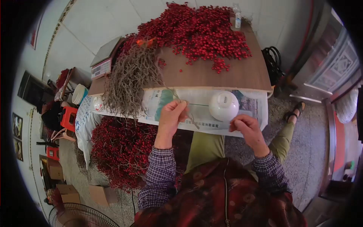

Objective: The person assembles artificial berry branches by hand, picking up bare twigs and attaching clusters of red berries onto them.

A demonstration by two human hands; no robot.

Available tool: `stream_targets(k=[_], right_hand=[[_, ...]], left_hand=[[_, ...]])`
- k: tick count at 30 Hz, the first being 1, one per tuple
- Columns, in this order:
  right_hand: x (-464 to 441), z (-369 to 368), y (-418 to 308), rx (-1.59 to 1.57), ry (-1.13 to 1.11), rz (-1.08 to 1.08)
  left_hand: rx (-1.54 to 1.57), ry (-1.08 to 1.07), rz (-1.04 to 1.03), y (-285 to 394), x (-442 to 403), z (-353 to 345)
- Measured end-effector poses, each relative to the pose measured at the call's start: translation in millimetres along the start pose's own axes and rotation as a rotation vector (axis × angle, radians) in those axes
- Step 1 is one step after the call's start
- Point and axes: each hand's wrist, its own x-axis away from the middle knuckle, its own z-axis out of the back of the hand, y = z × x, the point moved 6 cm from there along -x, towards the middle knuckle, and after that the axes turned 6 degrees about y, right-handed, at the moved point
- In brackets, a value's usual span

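My left hand [174, 115] pinches a thin bare twig [194, 122] between thumb and fingers, above the printed sheet at the table's front. My right hand [247, 130] is closed at the lower right of an upturned white bowl [223, 109]. Whatever its fingers hold, if anything, is too small to make out. To the left of my left hand, a thick bundle of bare grey-brown twigs [130, 81] hangs over the table's front edge. A large heap of red berry stems [196, 30] covers the back of the table.
The brown tabletop [189, 75] carries a clear bottle [236, 19] at the back right and a grey box [102, 62] at the left. Below on the left stands another mass of red berry branches [117, 151]. A fan [81, 215] and cardboard boxes [103, 195] are on the floor.
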Motion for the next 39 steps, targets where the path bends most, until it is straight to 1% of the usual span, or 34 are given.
stream_targets(k=[2,3,4,6,7,9,10,12,13,15,16,17,18,19,20,22,23,25,29,32,34,35,38,39], right_hand=[[9.4,-29.6,-20.4,0.099,-0.1,-0.117],[11.1,-40.5,-23.2,0.127,-0.114,-0.137],[12.7,-47.4,-26.4,0.123,-0.091,-0.143],[13.7,-60.3,-31.3,0.136,-0.137,-0.158],[11.9,-60.9,-31.1,0.138,-0.118,-0.157],[8.3,-57.9,-30.7,0.24,-0.072,-0.059],[8.0,-55.8,-28.9,0.245,-0.055,-0.058],[6.0,-50.3,-25.0,0.127,-0.041,-0.116],[4.8,-46.2,-26.4,0.137,-0.028,-0.111],[3.3,-41.7,-25.2,-0.025,-0.044,-0.202],[2.2,-38.4,-25.9,-0.016,-0.033,-0.194],[1.6,-38.7,-26.3,-0.089,-0.067,-0.2],[1.1,-39.3,-28.2,-0.161,-0.1,-0.204],[0.4,-38.8,-30.9,-0.148,-0.088,-0.191],[0.0,-42.5,-32.9,-0.14,-0.112,-0.182],[-0.9,-46.2,-31.2,-0.128,-0.136,-0.171],[-1.5,-46.7,-32.8,-0.121,-0.134,-0.162],[-2.4,-46.4,-35.5,-0.039,-0.128,-0.176],[-4.5,-48.0,-44.8,0.057,-0.141,-0.208],[-10.0,-50.1,-48.6,0.148,-0.179,-0.189],[-14.9,-52.6,-44.3,0.167,-0.209,-0.211],[-17.0,-54.4,-44.2,0.168,-0.212,-0.214],[-25.5,-57.5,-51.7,0.172,-0.234,-0.211],[-31.8,-57.7,-60.8,0.274,-0.346,-0.173]], left_hand=[[0.045,-0.009,-0.027,10.1,13.6,-23.5],[0.046,-0.012,-0.061,13.5,16.6,-33.1],[0.04,-0.029,-0.046,12.5,19.1,-41.5],[-0.055,-0.051,-0.178,19.6,22.8,-59.7],[-0.053,-0.07,-0.173,20.7,26.0,-70.1],[-0.104,-0.059,-0.215,23.7,35.3,-84.7],[-0.1,-0.076,-0.211,23.7,37.2,-87.7],[-0.18,-0.083,-0.269,28.7,39.4,-88.9],[-0.171,-0.098,-0.271,31.9,42.7,-92.8],[-0.21,0.136,-0.596,57.5,56.4,-85.9],[-0.287,0.105,-0.523,52.9,55.2,-80.6],[-0.274,0.092,-0.532,50.4,55.7,-77.1],[-0.211,-0.105,-0.307,32.4,50.5,-83.4],[-0.149,-0.302,-0.079,12.5,50.8,-92.4],[-0.141,-0.318,-0.09,3.5,50.8,-93.6],[0.134,-0.423,0.112,-20.2,55.2,-101.0],[0.136,-0.431,0.104,-20.7,57.6,-103.5],[0.224,-0.291,0.122,-19.6,57.4,-101.0],[0.212,-0.284,0.147,-9.6,59.7,-102.1],[0.28,-0.288,0.191,-7.0,57.4,-102.2],[0.243,-0.269,0.122,-3.6,56.4,-99.8],[0.246,-0.265,0.122,-6.1,55.0,-96.5],[0.308,-0.284,0.074,-8.4,50.5,-93.6],[0.351,-0.171,0.019,-4.7,48.1,-92.1]])
